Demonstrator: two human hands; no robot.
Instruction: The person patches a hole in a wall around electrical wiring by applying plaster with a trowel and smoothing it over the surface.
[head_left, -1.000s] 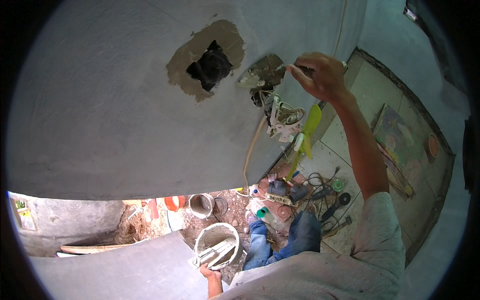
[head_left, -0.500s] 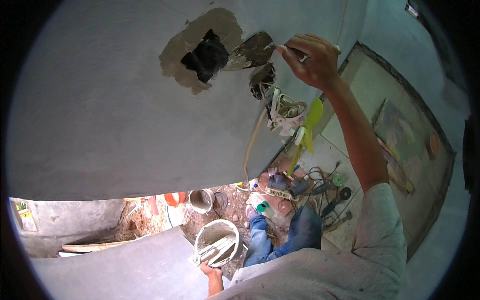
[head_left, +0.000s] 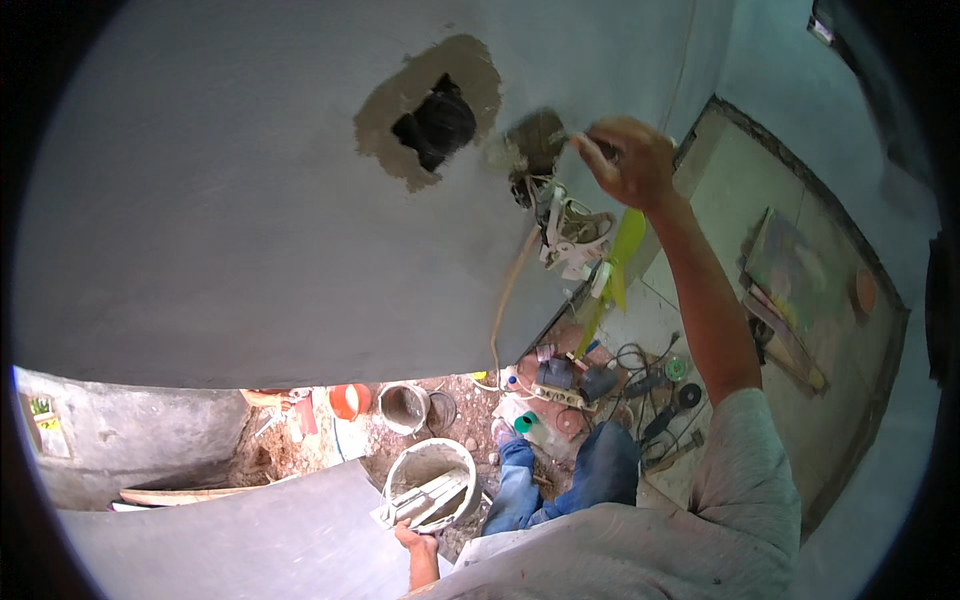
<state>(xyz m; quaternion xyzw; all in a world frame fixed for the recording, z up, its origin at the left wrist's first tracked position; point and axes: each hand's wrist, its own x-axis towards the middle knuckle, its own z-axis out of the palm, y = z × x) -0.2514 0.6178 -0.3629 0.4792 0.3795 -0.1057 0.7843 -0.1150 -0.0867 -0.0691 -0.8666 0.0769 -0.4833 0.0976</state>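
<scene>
Metal trowel (head_left: 541, 138), upper centre, was clamped by fingers of the right hand (head_left: 635, 165); low swings, I judged, risked hitting the fan (head_left: 602, 278); left hand (head_left: 418, 543): grip I couldn't tell.

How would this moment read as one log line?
left hand: gripping bucket rim; right hand: holding trowel, blurred; trowel: right of dark hole; hole: ringed by brownish patch

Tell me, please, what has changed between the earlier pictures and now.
After reaching the edge of the brownish patch half a second ago, the trowel, in the right hand, has swung back down and rightward in the view, roughly to where it was a second ago. Nothing was taken up or let go. The left hand stays at the bucket.
</scene>
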